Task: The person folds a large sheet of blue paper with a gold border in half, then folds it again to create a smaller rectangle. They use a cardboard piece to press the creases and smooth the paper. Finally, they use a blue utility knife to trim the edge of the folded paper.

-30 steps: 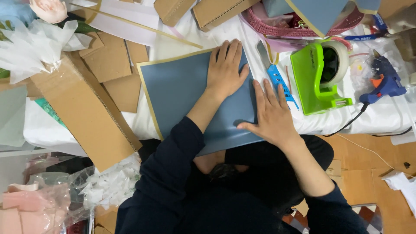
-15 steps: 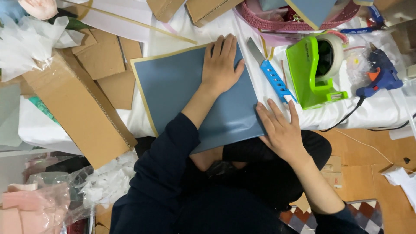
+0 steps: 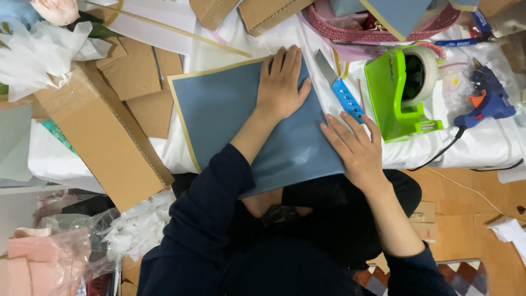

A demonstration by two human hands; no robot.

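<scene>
— While the blue sheet [image 3: 241,118] lies flat at the bench's near edge, overhanging the lap, how do the hands sit?

— Left hand [image 3: 282,85] flat, fingers spread, grasping nothing; right hand [image 3: 356,148] likewise on the right edge. Advise even pressure, smoothing outward.

— Obstructions?

— Knife [image 3: 342,90] just beside the right fingers; tape dispenser [image 3: 402,90], glue gun [image 3: 487,98] beyond; cardboard [image 3: 104,142] crowds left.

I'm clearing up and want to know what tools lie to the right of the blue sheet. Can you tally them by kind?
Utility knife, blue handle: 1
Tape dispenser, green: 1
Glue gun, blue: 1
Total: 3
</scene>
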